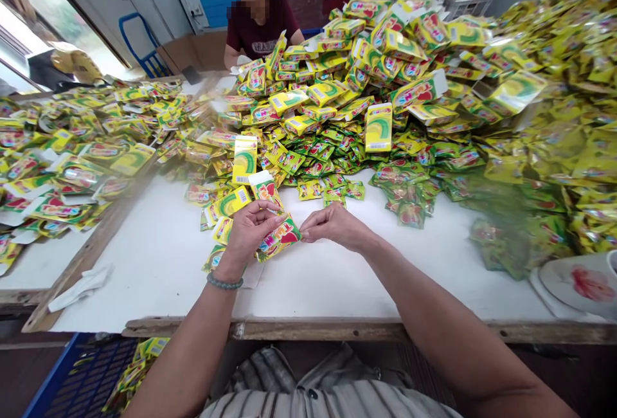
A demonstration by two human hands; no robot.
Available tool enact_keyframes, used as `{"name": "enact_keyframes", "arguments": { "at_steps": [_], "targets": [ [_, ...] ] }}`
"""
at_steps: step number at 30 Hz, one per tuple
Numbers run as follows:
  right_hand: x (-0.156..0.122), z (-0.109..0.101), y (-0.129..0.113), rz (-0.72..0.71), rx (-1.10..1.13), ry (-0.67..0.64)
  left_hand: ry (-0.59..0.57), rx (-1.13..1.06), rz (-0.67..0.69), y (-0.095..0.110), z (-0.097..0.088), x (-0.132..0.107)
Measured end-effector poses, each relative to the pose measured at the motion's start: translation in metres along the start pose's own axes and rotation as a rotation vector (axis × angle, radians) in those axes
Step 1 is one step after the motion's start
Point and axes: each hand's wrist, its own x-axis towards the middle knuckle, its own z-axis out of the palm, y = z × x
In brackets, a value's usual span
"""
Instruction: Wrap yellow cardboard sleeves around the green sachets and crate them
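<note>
My left hand (253, 231) is closed around a small yellow and green printed box (279, 238), held tilted just above the white tabletop. At the right end of that box, my right hand (332, 225) has its thumb and fingers pinched together, touching the end. Whether a flap or something else lies between those fingertips is hidden. Behind my left hand lies another box (267, 190) with a white flap raised. More yellow boxes (231, 202) lie left of it. A few small green and yellow sachets (334, 191) sit just beyond my hands.
A tall heap of boxes (337, 77) covers the table's far side, with sachets (569, 96) piled at right. More boxes (72, 161) fill the left, past a wooden strip (96, 238). A flowered white container (583, 283) stands right. A co-worker (260, 26) sits opposite. A blue crate (81, 373) is below.
</note>
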Motion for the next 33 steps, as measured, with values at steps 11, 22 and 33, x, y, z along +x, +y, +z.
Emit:
{"name": "enact_keyframes", "arguments": {
  "at_steps": [11, 22, 33],
  "targets": [
    [0.012, -0.029, 0.005, -0.256, -0.457, 0.553, -0.580, 0.354, -0.045, -0.013, 0.036, -0.013],
    [0.049, -0.014, 0.021, -0.332, -1.361, 0.329, 0.121, 0.764, 0.372, -0.034, 0.014, 0.013],
    [0.023, -0.006, 0.025, -0.312, -0.772, 0.339, -0.148, 0.632, 0.105, -0.027, 0.021, 0.017]
  ]
}}
